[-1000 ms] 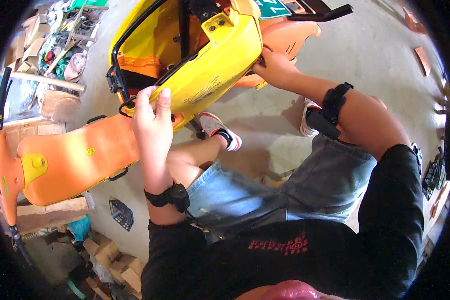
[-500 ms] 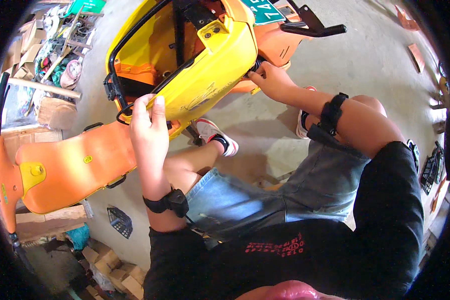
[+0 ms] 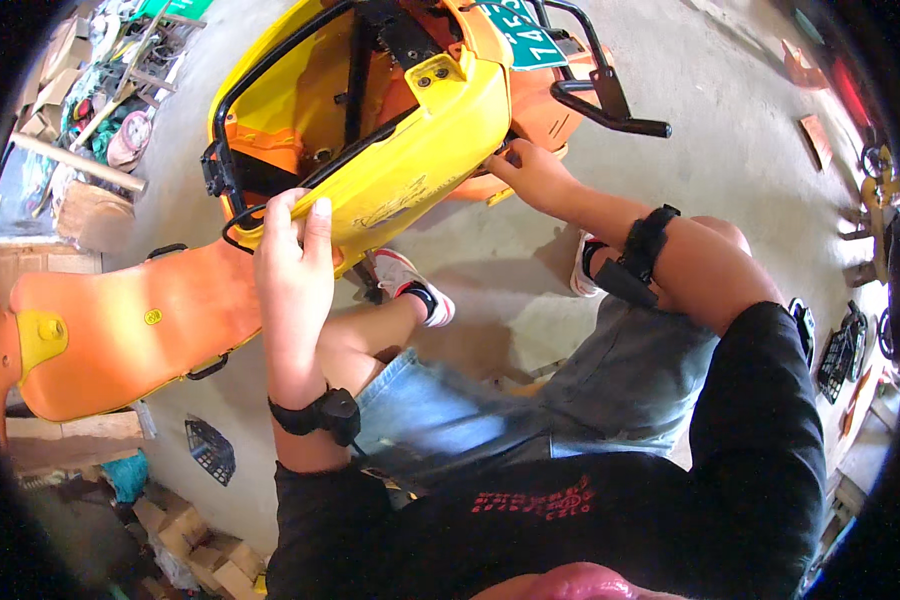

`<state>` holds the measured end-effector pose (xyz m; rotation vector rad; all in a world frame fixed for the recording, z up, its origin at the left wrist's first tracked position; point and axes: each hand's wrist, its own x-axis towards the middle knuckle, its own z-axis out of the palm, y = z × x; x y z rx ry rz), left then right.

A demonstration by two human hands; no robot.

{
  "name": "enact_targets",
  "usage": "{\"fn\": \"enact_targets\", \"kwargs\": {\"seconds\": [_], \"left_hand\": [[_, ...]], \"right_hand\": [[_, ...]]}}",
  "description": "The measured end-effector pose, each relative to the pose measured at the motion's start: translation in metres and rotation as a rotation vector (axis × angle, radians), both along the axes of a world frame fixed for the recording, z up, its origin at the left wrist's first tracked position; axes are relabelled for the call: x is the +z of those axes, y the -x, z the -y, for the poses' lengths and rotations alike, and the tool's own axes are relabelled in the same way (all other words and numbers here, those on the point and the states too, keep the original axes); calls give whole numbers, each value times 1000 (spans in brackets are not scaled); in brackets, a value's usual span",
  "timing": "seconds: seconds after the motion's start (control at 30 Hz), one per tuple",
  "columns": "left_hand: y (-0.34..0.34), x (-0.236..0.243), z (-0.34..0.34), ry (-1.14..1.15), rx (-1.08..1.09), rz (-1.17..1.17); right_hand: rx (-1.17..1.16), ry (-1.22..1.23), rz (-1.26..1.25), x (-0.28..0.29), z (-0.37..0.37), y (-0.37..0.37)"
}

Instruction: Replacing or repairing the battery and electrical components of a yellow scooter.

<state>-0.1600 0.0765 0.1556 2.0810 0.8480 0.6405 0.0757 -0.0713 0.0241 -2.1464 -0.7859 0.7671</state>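
Yellow panel [image 3: 395, 195], likely stiff and best held by its rim, has left hand [image 3: 295, 250] and right hand [image 3: 538, 180] along its edge, half-curled, hold unclear.

Yellow shell [image 3: 410, 175] cut off by top edge; what right hand [image 3: 537, 180] touches, unclear.

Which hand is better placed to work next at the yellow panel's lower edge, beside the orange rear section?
Probably the right hand: it is right at that edge of the yellow panel, whereas the left hand is near the panel's opposite end.
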Motion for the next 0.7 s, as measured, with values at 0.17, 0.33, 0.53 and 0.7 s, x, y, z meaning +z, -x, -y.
{"fn": "enact_targets", "kwargs": {"seconds": [0.17, 0.33, 0.53, 0.7], "left_hand": [[-1, 2, 0, -6, -4, -51], [2, 4, 1, -68, 6, -79], [3, 3, 1, -32, 9, -58], [3, 4, 0, -64, 27, -136]], "right_hand": [[11, -40, 6, -9, 4, 8], [-416, 111, -337, -17, 3, 5], [-693, -330, -604, 2, 14, 1], [-836, -636, -726, 34, 10, -30]]}}
